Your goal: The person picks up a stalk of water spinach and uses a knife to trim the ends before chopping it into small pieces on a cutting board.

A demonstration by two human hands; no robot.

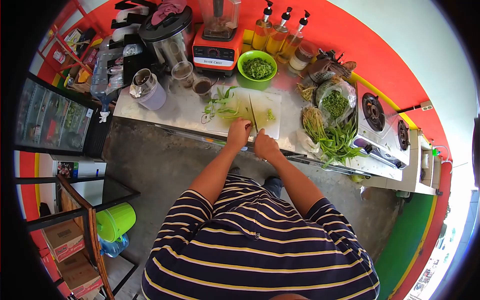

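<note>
A white cutting board (pixel 272 131) lies at the counter's front edge. My right hand (pixel 266 145) is closed around the handle of a knife (pixel 252 111), whose blade points away from me over the board. Just left of the blade, my left hand (pixel 240 132) is closed, its fingertips curled down at the board; what they hold is too small to make out. Long green leafy stems (pixel 220 108) spread over the board's left part. Small cut green pieces (pixel 270 114) lie right of the knife. Behind the board stands a green bowl (pixel 242 56) of chopped greens.
A blender (pixel 215 52) and pump bottles (pixel 276 40) stand at the back. Cups (pixel 202 87) and a metal-topped container (pixel 150 92) are on the left. To the right are a bundle of leafy greens (pixel 335 142), a plastic bag of chopped greens (pixel 335 103) and a gas stove (pixel 382 125).
</note>
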